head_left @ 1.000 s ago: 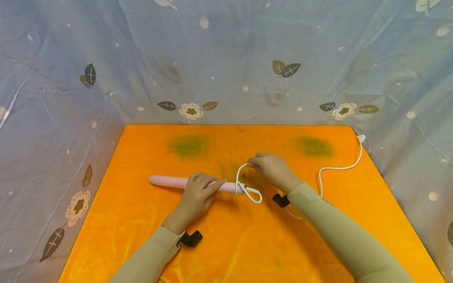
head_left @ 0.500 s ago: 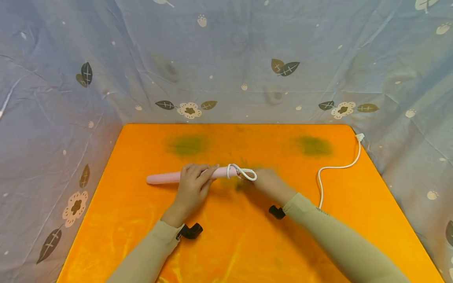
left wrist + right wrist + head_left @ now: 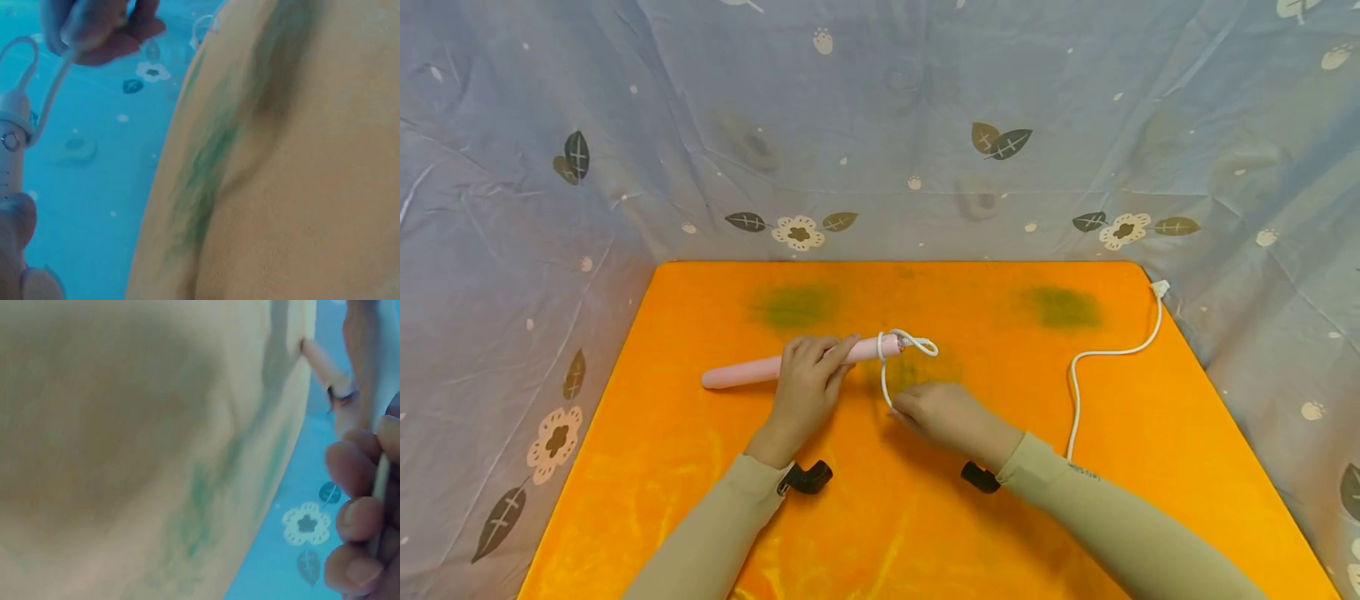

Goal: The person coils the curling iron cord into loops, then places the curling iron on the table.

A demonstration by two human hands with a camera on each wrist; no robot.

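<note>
My left hand (image 3: pixel 808 387) grips a pink hair curling iron (image 3: pixel 741 373) around its middle, the barrel pointing left and the handle end tilted up to the right. A white power cord (image 3: pixel 884 379) leaves that end, makes a small loop and winds around the handle. My right hand (image 3: pixel 951 417) pinches the cord below the handle, pulling it toward me. In the left wrist view the handle (image 3: pixel 10 156) shows a round button with the cord wrapped just above it. Curled fingers (image 3: pixel 359 519) hold the cord in the right wrist view.
An orange cloth-covered table (image 3: pixel 850 533) lies beneath, with green-tinged patches near the back. The cord's far stretch runs from under my right sleeve to a white plug (image 3: pixel 1160 288) at the back right corner. A patterned grey-blue curtain (image 3: pixel 880 125) encloses the back and sides.
My right hand has carried the cord from behind the iron, past its end, to the front, adding wrap around the handle. The left hand has raised and tilted the handle end away from me.
</note>
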